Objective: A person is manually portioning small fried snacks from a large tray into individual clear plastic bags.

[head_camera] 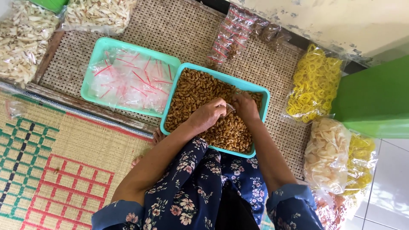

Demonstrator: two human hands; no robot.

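Left hand point(208, 114): pinching a small clear bag point(230, 109) closed-fingered, over the macaroni snacks point(194, 91).
Right hand point(245, 106): gripping the bag's other edge.
Location: inside the teal tray point(262, 90).
Risk: bag is tilting; snacks could be spilling onto the woven mat point(170, 30).

Two hands work here, a left hand point(207, 115) and a right hand point(246, 107), with one small clear bag point(230, 108) between them.

Two turquoise trays sit side by side: one tray of brown macaroni snacks point(263, 91) and one tray of empty bags point(100, 49).

Two large bags of pale crackers lie at the top left: one point(23, 38) and another point(100, 15).

On the right there are two bags of yellow rings, one point(314, 83) above and one point(362, 164) lower, plus one bag of round white crackers point(327, 153).

One strip of small filled packets point(232, 34) lies at the top.

Two woven mats show: one plain point(179, 30), one patterned in red and green point(64, 170).
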